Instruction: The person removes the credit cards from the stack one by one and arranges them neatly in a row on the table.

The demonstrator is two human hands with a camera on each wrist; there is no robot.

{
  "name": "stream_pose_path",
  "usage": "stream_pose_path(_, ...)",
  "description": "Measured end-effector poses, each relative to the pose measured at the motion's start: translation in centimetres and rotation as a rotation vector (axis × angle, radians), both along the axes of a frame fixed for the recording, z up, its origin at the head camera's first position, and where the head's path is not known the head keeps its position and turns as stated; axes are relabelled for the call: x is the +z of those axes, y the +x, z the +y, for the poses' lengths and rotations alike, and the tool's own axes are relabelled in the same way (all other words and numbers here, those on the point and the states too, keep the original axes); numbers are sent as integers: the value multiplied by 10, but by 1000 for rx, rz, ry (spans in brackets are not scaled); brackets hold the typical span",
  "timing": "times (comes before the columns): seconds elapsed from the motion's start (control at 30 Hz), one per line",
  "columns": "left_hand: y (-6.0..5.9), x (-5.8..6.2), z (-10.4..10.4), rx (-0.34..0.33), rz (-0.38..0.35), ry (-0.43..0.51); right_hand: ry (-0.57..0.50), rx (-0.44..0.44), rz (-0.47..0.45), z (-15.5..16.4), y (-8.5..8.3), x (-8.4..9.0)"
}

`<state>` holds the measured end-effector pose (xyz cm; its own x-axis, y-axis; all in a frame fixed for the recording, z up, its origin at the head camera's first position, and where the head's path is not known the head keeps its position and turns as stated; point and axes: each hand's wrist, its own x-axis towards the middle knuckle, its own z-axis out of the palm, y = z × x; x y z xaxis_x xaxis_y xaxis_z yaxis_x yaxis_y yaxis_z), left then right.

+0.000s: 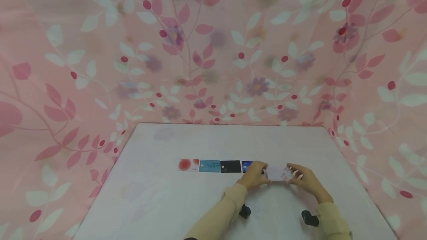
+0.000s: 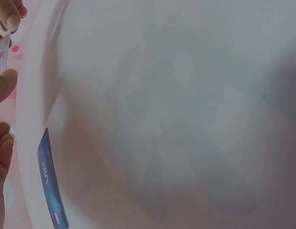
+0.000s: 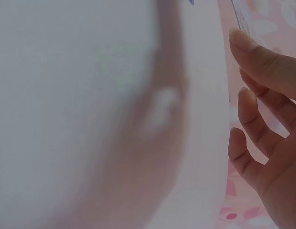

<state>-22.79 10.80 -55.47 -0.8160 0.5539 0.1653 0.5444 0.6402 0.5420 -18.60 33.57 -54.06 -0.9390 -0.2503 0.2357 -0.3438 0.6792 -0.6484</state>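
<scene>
Both hands hold a pale card [image 1: 277, 172] with a small floral print, a little above the white table. My left hand [image 1: 254, 175] pinches its left end between thumb and fingers, and my right hand [image 1: 308, 182] grips the right end the same way. Left of them lies a row of cards: a white card with red circles [image 1: 188, 165], a light blue card [image 1: 209, 166], a black card [image 1: 231, 166] and a dark blue card [image 1: 247, 165], partly covered by my left hand. In the left wrist view, a blue card [image 2: 52, 183] marked VIP lies on the table.
The white table [image 1: 160, 203] carries the row of cards across its middle. Pink floral cloth [image 1: 213, 66] hangs behind it and along both sides. Dark wrist-worn pieces, one at the left wrist [image 1: 245, 211] and one at the right [image 1: 310, 218], stick out below the sleeves.
</scene>
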Motion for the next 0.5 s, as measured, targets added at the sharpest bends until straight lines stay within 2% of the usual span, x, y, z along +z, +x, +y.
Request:
stream_pose_path(0.17,-7,0,6,-8,19,-51,-8,-3,-42,3,-7,1)
stream_pose_path(0.33,-15,-2,11,0,-9,-126,2,-2,-87,5,-14,-2)
stream_pose_path(0.5,-22,-3,16,16,21,-215,-4,-3,-122,7,-20,-6)
